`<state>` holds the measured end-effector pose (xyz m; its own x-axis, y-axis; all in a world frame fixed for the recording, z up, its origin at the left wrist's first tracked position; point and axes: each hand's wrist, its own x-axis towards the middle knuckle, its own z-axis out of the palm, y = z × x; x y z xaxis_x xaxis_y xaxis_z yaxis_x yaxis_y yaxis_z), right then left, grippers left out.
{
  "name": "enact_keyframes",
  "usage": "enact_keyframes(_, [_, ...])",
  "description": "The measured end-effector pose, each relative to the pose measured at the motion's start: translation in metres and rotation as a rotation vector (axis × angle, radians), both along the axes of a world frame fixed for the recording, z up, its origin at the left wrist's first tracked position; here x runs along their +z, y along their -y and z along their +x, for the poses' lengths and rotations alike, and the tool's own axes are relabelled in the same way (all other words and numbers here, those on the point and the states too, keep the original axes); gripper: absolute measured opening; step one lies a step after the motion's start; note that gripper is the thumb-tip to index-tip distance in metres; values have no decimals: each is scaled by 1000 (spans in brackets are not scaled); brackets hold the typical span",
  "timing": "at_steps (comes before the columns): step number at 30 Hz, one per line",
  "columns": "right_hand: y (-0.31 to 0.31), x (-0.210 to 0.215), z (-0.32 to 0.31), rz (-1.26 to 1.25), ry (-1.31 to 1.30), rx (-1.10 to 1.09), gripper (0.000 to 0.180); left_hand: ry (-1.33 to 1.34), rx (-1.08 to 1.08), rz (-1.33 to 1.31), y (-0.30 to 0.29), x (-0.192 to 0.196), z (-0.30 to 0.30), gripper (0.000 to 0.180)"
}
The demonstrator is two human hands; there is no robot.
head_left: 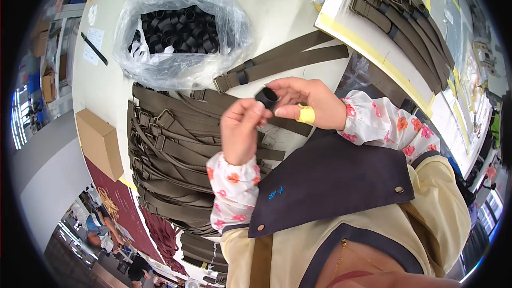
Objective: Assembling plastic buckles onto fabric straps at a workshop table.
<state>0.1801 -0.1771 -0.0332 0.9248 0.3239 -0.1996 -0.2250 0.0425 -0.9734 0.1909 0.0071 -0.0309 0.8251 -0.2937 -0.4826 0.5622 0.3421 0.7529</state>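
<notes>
Both hands meet over the table around one small black loop (pixel 266 97), a short wide ring. My left hand (pixel 241 125) pinches its left side between thumb and fingers. From the right, the fingers of my right hand (pixel 309 100) close on the ring too; yellow tape wraps that thumb. Just beyond lies an olive-brown strap (pixel 298 60) with a buckle at its end and a black loop around it. A clear plastic bag (pixel 234 21) holds many similar black loops. Left of my hands and under them spreads a pile of olive-brown buckled straps (pixel 170 149).
More buckled straps (pixel 400 13) lie on a yellow-taped board (pixel 368 48) at the far right. A cardboard box (pixel 98 141) stands at the table's left edge, below a black pen-like stick (pixel 94 48) on paper. Dark red straps (pixel 162 237) hang lower left. Other people work beyond.
</notes>
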Motion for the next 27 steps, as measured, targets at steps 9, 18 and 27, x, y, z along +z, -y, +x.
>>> enact_keyframes(9, [22, -26, -40, 50, -238, 130, 12, 49, -250, 316, 13, -23, -52, 10])
enact_keyframes(18, [47, -63, -71, 68, -596, 79, 12, 1383, -984, 1104, 5, -83, -46, 20])
enact_keyframes(27, [53, -55, -68, 15, -526, -28, 16, 1289, -1082, 1006, 9, -75, -19, 11])
